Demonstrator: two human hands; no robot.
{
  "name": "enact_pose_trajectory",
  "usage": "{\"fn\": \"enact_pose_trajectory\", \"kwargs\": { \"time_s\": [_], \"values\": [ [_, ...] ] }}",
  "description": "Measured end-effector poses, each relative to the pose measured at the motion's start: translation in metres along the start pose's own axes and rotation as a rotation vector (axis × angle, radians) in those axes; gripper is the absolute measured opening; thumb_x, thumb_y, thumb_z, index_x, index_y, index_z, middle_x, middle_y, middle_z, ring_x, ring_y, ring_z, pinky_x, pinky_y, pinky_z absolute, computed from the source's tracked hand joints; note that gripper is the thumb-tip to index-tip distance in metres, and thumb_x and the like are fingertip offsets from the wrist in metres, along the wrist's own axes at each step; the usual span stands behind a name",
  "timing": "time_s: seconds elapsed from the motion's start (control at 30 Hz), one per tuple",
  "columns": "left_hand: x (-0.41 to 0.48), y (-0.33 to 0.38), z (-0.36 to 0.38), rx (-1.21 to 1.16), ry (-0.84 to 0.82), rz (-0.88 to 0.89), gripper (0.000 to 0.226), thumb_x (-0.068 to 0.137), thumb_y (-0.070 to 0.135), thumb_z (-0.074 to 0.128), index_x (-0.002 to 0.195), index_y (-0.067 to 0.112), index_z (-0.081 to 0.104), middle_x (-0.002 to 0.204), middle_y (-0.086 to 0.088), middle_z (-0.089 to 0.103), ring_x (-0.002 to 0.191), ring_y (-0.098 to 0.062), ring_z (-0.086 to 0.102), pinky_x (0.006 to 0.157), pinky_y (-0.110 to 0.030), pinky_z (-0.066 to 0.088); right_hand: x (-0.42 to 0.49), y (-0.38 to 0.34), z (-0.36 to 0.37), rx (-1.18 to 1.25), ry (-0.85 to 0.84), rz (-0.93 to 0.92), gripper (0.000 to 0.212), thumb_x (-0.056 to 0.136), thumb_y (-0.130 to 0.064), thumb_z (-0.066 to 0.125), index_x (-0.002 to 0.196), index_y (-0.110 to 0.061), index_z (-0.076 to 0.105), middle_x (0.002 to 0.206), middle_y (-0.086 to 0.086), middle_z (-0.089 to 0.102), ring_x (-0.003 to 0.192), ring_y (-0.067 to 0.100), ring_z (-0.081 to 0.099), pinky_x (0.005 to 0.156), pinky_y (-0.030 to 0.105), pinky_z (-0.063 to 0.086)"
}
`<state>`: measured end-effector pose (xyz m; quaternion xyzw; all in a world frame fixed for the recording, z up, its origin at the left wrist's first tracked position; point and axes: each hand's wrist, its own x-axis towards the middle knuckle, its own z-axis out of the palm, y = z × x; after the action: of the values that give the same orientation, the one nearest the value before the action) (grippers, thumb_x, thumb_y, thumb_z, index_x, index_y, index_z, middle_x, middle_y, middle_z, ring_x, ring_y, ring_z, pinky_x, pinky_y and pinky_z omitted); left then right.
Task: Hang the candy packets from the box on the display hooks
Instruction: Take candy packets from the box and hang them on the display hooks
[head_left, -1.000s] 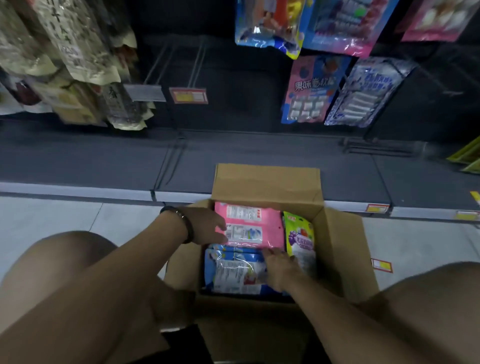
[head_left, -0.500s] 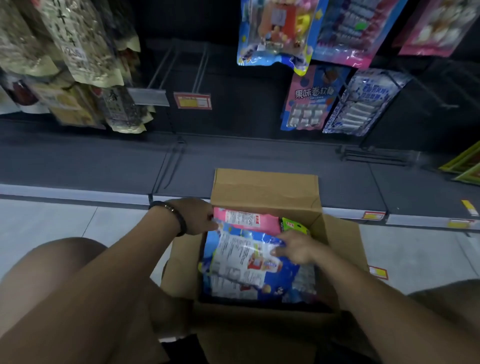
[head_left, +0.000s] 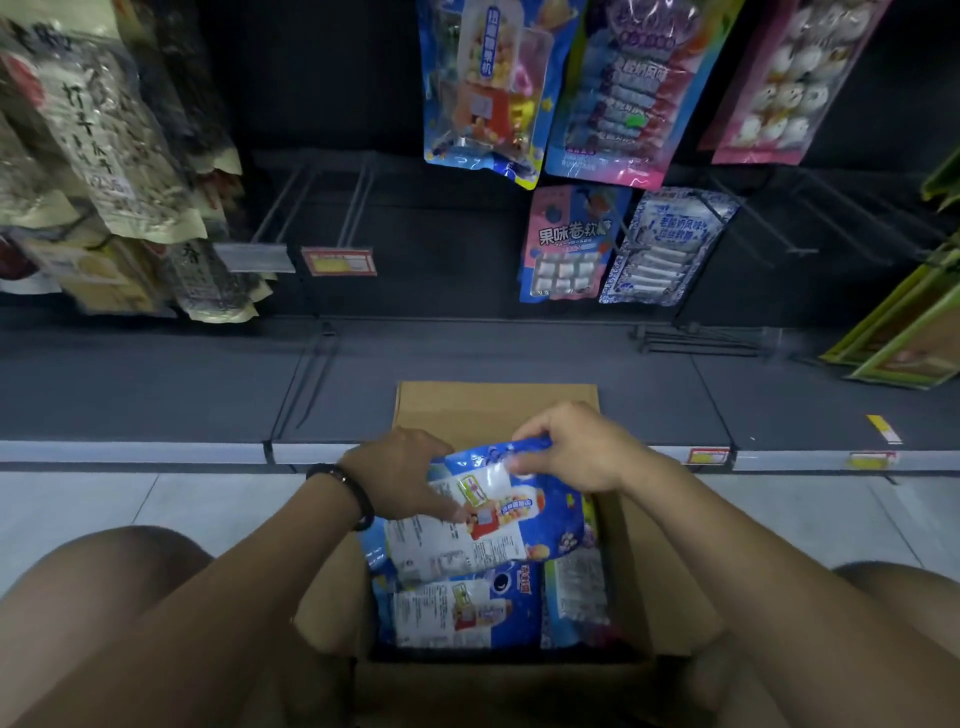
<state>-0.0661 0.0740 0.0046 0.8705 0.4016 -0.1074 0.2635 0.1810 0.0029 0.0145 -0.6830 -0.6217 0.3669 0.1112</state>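
Far left on the rack: beige snack packets (head_left: 109, 156) hanging in a crowded bunch. Just right of them, bare display hooks (head_left: 317, 202) jutting forward, with a red price tag (head_left: 338, 261) at one tip.

Lower, centre: crouched over an open cardboard box (head_left: 496, 408) set on the tiled floor (head_left: 104, 509) against the shelf base. Holding the blue candy packet (head_left: 483, 525) by its left side with the left grip (head_left: 402, 480), one finger (head_left: 436, 504) laid across the printed face. Raised just above the box, tilted, top edge away. Pinching that top edge with the right grip (head_left: 574, 452), knuckles up, fingers curled over it.

Underneath, inside the box: more packets (head_left: 457, 613) lying flat. Up right: a matching blue packet (head_left: 480, 93) hanging on the rack, beside other hanging sweets (head_left: 618, 104).
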Motion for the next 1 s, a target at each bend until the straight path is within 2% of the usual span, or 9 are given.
{"fn": "enact_pose_trajectory", "kwargs": {
  "time_s": [0.2,0.33,0.4,0.5,0.57,0.7,0.8,0.9,1.0],
  "values": [
    [0.003,-0.012,-0.008,-0.664,0.295,-0.087,0.026,0.083,0.045,0.086,0.103,0.032,0.076,0.096,0.017,0.081,0.086,0.0,0.076,0.077,-0.024,0.061,0.009,0.007,0.0,0.701,0.616,0.226,0.047,0.086,-0.029,0.087,0.126,-0.019,0.064,0.114,0.003,0.076,0.102,0.019,0.074,0.092,0.038,0.057],
    [0.0,0.006,-0.016,-0.973,0.354,-0.064,0.016,0.095,0.028,0.076,0.107,0.017,0.073,0.084,0.008,0.082,0.073,-0.01,0.079,0.06,-0.02,0.058,-0.006,-0.018,0.017,1.147,0.084,0.24,0.015,0.098,-0.027,0.073,0.109,-0.018,0.074,0.114,0.011,0.08,0.095,0.024,0.075,0.088,0.038,0.058],
    [0.001,0.016,-0.017,-1.046,0.374,-0.082,0.017,0.098,0.024,0.072,0.108,0.011,0.068,0.074,0.006,0.079,0.056,-0.002,0.071,0.046,-0.013,0.049,-0.004,-0.022,0.026,1.26,0.1,0.111,0.02,0.097,-0.016,0.074,0.117,-0.015,0.074,0.117,0.011,0.08,0.103,0.027,0.078,0.092,0.045,0.061],
    [0.004,0.018,-0.009,-0.917,0.547,-0.163,0.055,0.088,0.03,0.085,0.128,0.015,0.05,0.117,0.005,0.068,0.093,-0.004,0.068,0.073,-0.016,0.055,-0.002,-0.027,0.033,1.144,0.384,0.02,0.031,0.09,-0.014,0.083,0.12,-0.015,0.075,0.113,0.003,0.082,0.104,0.023,0.079,0.099,0.052,0.061],
    [0.004,0.025,-0.003,-0.748,0.594,-0.139,0.06,0.088,0.032,0.084,0.133,0.023,0.045,0.13,0.008,0.056,0.108,-0.009,0.063,0.09,-0.031,0.056,-0.004,-0.029,0.04,0.953,0.521,0.037,0.029,0.088,-0.026,0.086,0.116,-0.022,0.076,0.106,-0.007,0.083,0.097,0.014,0.08,0.092,0.045,0.063],
    [0.005,0.051,-0.006,-1.063,0.419,0.064,0.025,0.104,0.039,0.061,0.121,0.021,0.06,0.117,-0.012,0.071,0.109,-0.02,0.073,0.095,-0.044,0.06,-0.005,-0.044,0.047,0.967,0.496,-0.09,0.014,0.104,-0.026,0.066,0.11,-0.021,0.078,0.101,0.001,0.082,0.093,0.012,0.078,0.078,0.027,0.06],
    [0.007,0.047,-0.014,-1.087,0.441,0.089,0.028,0.102,0.039,0.065,0.118,0.017,0.068,0.114,-0.011,0.075,0.11,-0.021,0.073,0.098,-0.042,0.059,-0.002,-0.044,0.041,1.067,0.399,-0.156,0.021,0.105,-0.028,0.062,0.113,-0.026,0.081,0.114,0.001,0.081,0.111,0.018,0.075,0.094,0.039,0.06],
    [0.01,0.036,-0.021,-1.116,0.496,0.036,0.018,0.105,0.025,0.063,0.119,0.022,0.074,0.113,-0.003,0.08,0.108,-0.024,0.076,0.1,-0.051,0.059,-0.003,-0.038,0.033,0.827,0.419,-0.25,0.028,0.104,-0.025,0.068,0.128,-0.036,0.075,0.125,-0.005,0.073,0.119,0.011,0.069,0.099,0.03,0.058],
    [0.009,0.031,-0.033,-1.127,0.506,0.043,0.018,0.104,0.021,0.064,0.118,0.018,0.074,0.11,-0.008,0.081,0.104,-0.036,0.077,0.095,-0.057,0.06,-0.006,-0.028,0.012,0.553,0.638,-0.258,0.053,0.092,-0.026,0.082,0.139,-0.046,0.065,0.13,-0.009,0.055,0.123,-0.008,0.054,0.103,0.013,0.045]
  ]
}}
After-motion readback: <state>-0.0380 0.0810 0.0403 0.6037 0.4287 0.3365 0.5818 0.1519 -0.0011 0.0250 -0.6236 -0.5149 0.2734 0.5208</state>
